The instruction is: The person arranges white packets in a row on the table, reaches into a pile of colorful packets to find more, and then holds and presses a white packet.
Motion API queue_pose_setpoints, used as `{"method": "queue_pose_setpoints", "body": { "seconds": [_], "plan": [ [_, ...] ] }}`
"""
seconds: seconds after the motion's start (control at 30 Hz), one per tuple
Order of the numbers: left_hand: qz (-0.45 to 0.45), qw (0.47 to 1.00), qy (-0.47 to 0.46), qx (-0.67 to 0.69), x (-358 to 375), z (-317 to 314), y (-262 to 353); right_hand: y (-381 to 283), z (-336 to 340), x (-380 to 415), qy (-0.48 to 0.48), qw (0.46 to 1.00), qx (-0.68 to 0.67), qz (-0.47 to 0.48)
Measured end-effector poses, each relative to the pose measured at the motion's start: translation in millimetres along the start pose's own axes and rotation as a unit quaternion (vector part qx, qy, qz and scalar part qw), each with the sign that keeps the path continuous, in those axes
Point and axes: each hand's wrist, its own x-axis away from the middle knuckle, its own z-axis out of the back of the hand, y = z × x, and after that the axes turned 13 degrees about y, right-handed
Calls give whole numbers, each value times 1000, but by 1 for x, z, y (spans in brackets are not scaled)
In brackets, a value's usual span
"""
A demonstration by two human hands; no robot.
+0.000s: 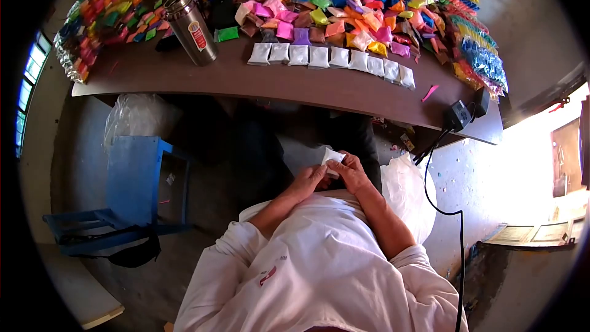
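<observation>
Over my lap, below the table's front edge, both my hands pinch a small white packet [332, 157]. My left hand [309, 181] has its fingers closed at the packet's lower left side. My right hand [351, 172] grips the packet's right side, thumb over its front. The packet's lower part is hidden behind my fingers. On the table ahead, several similar white packets [319, 57] lie side by side in a curved row near the front edge.
Small packets in many colours [344, 0] are heaped over the brown table [276, 80]. A steel flask [192, 31] stands at the left. Black adapters [458, 115] with a cable [439, 209] hang at the right corner. A blue chair [132, 178] and white plastic bag [409, 193] flank me.
</observation>
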Motion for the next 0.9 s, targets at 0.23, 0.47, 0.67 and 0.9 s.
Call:
{"method": "queue_pose_setpoints", "body": {
  "seconds": [0.23,0.47,0.67,0.9],
  "plan": [
    [0,1000,5,17,-3,0,-4,-9,-7,5,5,1000,-7,-2],
    [-1,1000,4,18,-1,-1,-2,2,2,1,23,998,59,11],
    [-8,1000,0,-21,-2,0,-2,-7,-7,6,35,998,38,24],
    [3,999,8,-31,-2,-1,1,4,-1,0,94,995,20,35]
  ]
}}
